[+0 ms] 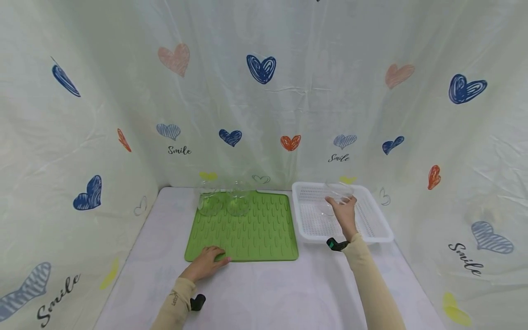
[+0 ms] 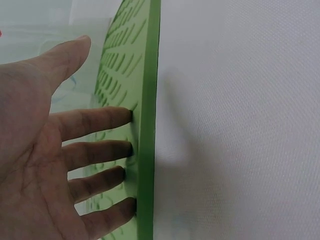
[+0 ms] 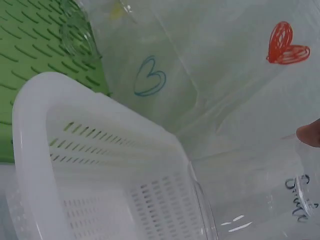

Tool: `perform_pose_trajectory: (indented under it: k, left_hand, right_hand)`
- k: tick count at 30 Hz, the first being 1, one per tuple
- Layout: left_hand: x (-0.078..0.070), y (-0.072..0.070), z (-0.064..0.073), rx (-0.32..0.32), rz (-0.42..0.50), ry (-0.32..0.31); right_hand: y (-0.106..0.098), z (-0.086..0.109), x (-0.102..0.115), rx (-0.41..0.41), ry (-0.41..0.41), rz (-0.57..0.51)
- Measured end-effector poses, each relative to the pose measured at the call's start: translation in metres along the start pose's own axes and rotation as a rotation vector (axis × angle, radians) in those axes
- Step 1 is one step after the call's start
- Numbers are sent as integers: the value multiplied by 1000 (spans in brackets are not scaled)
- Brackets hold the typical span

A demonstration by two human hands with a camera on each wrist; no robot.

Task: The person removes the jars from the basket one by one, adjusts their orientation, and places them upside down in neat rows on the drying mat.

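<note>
My right hand (image 1: 344, 211) grips a clear glass (image 3: 245, 187) between thumb and fingers. In the head view the glass overlaps the white plastic basket (image 1: 305, 235). Only one fingertip (image 3: 310, 134) shows in the right wrist view, at the glass's side. At the front left corner of a green ridged drying mat (image 1: 264, 238), my left hand (image 1: 205, 264) has its fingers spread and relaxed, fingertips right at the mat's edge, holding nothing. Two more clear glasses, a left one (image 1: 210, 204) and a right one (image 1: 238, 205), stand on the mat's back left part.
The basket has slotted walls and stands just right of the mat on a white-covered table (image 1: 264, 298). A pale curtain (image 1: 231, 101) printed with hearts and the word Smile hangs behind and along both sides.
</note>
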State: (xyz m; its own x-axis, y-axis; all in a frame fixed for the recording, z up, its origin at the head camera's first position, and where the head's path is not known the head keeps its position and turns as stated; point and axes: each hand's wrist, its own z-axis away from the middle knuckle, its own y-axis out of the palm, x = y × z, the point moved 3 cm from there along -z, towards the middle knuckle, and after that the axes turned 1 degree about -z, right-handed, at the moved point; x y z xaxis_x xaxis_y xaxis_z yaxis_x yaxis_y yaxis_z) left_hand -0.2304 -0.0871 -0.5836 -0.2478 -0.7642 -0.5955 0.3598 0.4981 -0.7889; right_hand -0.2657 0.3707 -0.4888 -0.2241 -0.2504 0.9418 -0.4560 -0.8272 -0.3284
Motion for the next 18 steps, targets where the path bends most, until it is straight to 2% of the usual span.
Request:
perform_pose_trajectory:
  k: [9,18]
  left_hand:
    - [1,0,0,-3,9,1]
    - [3,2,0,-9,8,1]
  right_hand:
    - [12,18,27,-2,-150,74]
    - [31,48,46,78,-315,166]
